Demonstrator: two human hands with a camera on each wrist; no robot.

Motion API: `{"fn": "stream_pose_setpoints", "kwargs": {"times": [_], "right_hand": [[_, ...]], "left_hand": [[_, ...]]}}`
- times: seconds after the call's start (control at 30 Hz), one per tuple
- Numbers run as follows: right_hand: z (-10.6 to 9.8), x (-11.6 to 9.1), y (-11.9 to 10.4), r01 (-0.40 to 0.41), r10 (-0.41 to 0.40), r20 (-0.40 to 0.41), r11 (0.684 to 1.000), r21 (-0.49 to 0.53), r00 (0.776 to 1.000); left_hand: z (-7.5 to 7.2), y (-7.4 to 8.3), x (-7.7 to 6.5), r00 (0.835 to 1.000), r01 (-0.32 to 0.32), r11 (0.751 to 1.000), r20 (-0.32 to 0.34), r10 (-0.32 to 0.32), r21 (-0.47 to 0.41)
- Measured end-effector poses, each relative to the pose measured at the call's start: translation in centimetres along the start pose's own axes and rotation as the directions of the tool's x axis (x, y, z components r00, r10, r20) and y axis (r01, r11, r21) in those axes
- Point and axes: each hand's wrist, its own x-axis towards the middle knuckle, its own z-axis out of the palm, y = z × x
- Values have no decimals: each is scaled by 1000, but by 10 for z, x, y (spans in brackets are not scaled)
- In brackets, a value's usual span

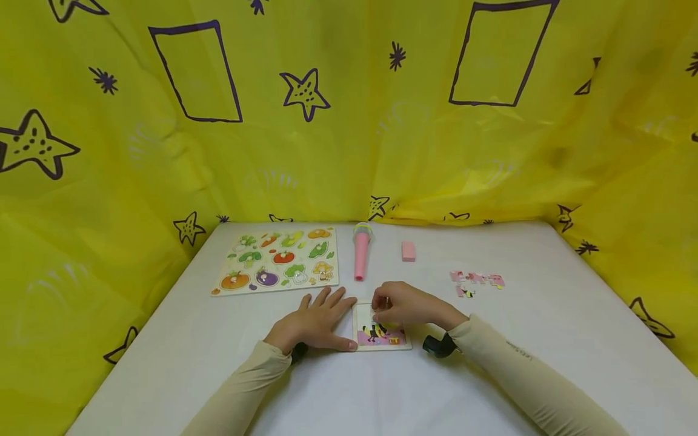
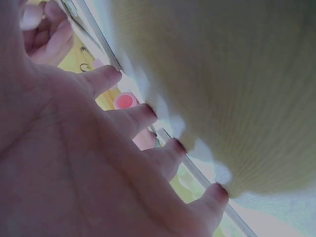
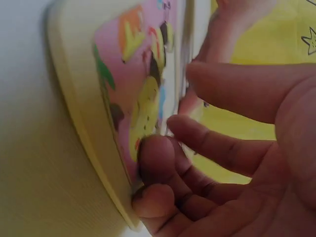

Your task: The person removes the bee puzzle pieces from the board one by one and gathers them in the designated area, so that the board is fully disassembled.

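Note:
A small framed jigsaw puzzle [image 1: 384,347] lies on the white table, its lower part filled with a pink picture of a bee and its upper part showing white backing. My left hand [image 1: 319,324] rests spread beside it, thumb and index fingertip touching the left edge. In the left wrist view, the left fingers [image 2: 133,118] are spread apart. My right hand [image 1: 406,304] is bent over the puzzle's upper part. In the right wrist view, its lower fingertips [image 3: 157,157] touch the puzzle, while thumb and index stand apart with no piece visible between them.
Loose puzzle pieces [image 1: 475,280] lie to the right. Behind the puzzle are a pink toy microphone [image 1: 361,254] and a pink block [image 1: 408,251]. A vegetable peg board [image 1: 283,284] lies at the back left. Yellow patterned curtain [image 1: 349,151] surrounds the table's back and sides.

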Motion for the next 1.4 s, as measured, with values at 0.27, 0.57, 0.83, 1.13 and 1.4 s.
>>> {"fn": "stream_pose_setpoints", "kwargs": {"times": [0.27,0.57,0.83,1.13,1.4], "right_hand": [[5,0,-6,-74,77,57,996,-49,995],[5,-1,-10,-84,87,59,995,-55,994],[6,-4,-12,-48,49,10,999,-15,999],[3,-11,-10,-28,34,-45,992,123,998],[3,-16,-8,-24,41,-75,978,209,996]], "left_hand": [[-3,-2,0,1000,-16,1000,5,16,-9],[-3,-1,0,1000,-3,1000,5,3,-3],[-2,-1,1,1000,-2,1000,12,2,-9],[-1,-4,1,1000,-11,1000,0,11,-26],[9,-13,8,999,-36,998,-14,35,-44]]}}
